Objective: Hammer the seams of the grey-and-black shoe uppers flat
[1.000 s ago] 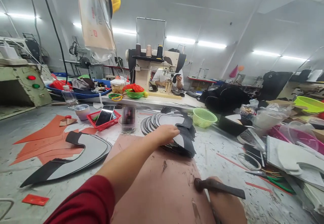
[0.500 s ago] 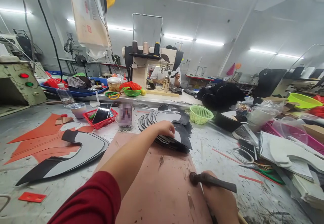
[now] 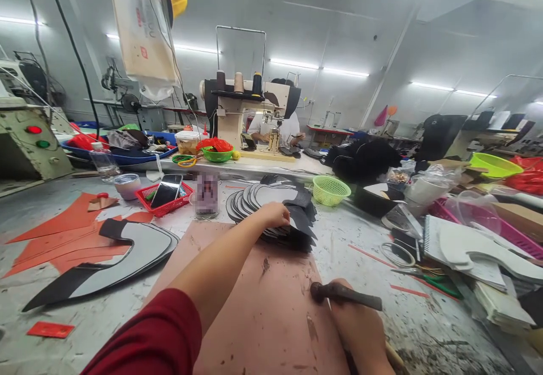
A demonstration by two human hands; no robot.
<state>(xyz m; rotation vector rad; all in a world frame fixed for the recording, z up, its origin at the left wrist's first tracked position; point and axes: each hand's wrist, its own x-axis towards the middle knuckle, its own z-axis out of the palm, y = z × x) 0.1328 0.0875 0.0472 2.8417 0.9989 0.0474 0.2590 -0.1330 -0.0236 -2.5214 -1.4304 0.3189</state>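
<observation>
My left hand reaches to the far end of the pink board, its fingers closed on the edge of a curved black and grey piece in the stack; the fingertips are partly hidden. Close to the board's right edge, my right hand is wrapped round a hammer, its dark metal head lying crosswise above the fist. Most of the handle is covered by the hand. Between the two hands the pink board shows dark scuffs. More curved grey and black pieces lie fanned at the left.
Beyond the stack stand a light green basket and a sewing machine with a person behind it. A red basket holds a phone. Orange sheets lie left; a notebook and green-handled scissors lie right.
The whole view has shifted slightly, so most things sit a little further left. Both hands keep nearly the same places, left at the stack and right round the hammer.
</observation>
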